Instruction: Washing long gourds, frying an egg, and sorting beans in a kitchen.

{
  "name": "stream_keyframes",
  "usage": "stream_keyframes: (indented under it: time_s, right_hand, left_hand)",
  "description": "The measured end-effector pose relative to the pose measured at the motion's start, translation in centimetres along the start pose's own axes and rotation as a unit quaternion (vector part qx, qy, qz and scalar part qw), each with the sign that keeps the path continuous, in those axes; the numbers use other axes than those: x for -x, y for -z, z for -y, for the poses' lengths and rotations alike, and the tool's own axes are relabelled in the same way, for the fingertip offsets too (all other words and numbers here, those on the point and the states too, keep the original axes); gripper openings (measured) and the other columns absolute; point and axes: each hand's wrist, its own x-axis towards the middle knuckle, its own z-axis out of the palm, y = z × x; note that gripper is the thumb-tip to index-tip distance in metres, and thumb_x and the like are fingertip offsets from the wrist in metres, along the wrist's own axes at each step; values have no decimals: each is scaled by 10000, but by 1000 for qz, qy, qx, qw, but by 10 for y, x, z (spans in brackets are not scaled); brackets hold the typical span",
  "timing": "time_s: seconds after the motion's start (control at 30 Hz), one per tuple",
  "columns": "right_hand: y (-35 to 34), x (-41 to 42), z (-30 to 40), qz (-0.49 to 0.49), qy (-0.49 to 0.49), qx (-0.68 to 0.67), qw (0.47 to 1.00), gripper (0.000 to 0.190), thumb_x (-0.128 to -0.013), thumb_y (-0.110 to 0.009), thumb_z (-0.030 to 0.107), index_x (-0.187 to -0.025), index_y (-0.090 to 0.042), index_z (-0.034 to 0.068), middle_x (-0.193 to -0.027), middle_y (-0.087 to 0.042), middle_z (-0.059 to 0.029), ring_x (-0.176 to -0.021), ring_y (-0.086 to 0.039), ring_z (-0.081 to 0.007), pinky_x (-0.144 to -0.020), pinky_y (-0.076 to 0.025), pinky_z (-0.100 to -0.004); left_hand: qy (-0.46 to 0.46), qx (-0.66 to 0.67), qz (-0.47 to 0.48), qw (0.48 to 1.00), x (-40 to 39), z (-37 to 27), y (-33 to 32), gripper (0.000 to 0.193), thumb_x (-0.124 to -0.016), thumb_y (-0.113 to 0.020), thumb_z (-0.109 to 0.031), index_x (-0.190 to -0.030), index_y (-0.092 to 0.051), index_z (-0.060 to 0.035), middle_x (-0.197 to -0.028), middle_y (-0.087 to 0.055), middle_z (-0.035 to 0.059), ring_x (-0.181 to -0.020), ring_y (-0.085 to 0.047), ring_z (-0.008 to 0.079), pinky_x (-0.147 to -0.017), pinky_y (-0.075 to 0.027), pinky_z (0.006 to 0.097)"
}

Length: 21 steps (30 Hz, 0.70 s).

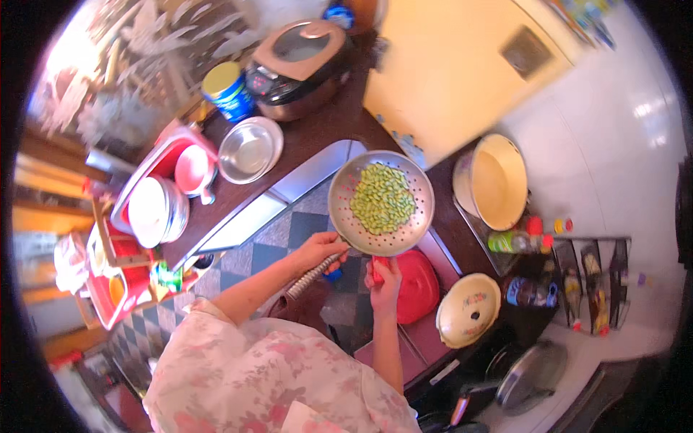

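Observation:
A perforated metal strainer (343, 190) is held level in front of me, with a heap of shelled green beans (383, 200) in its middle. My left hand (324, 251) grips it close to the rim, at the top of a handle (314, 276) that looks ribbed like a coil. Just under the strainer's near edge, my right hand (386, 279) is closed around a red grip (381, 263). A red vessel (419, 289) lies beside and behind that hand. Whether the grip belongs to it I cannot tell, as the strainer and hand cover the join.
On the left counter are metal bowls (250, 150), a rice cooker (298, 62), a blue can (229, 91) and stacked white bowls (154, 211). To the right stand a deep enamel pot (490, 181), a floral enamel lid (469, 310), a bottle (509, 242) and a frying pan (528, 376).

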Motion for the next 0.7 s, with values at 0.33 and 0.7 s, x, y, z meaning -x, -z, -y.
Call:
stream_keyframes:
  time_s: [0.33,0.7]
  right_hand:
    - [-57,-40,-32,109,-71,34,991,527,-839,-559,29,-1358,-466,44,-994,-576,-67,-685,-556,-130,-425,-395,-215]
    - [-121,-132,-23,128,-51,86,987,478,-938,-546,182,-1393,-424,102,-844,-600,-81,-553,-546,-122,-429,-417,-235]
  left_hand:
    - [-86,155,-225,958,72,-12,101,175,-937,-566,-222,-943,-556,-47,-748,-599,46,-495,-539,99,-408,-419,228]
    - [-105,177,-197,959,75,-40,254,443,-976,-474,-420,-1059,-579,2,-825,-636,82,-544,-570,102,-418,-453,192]
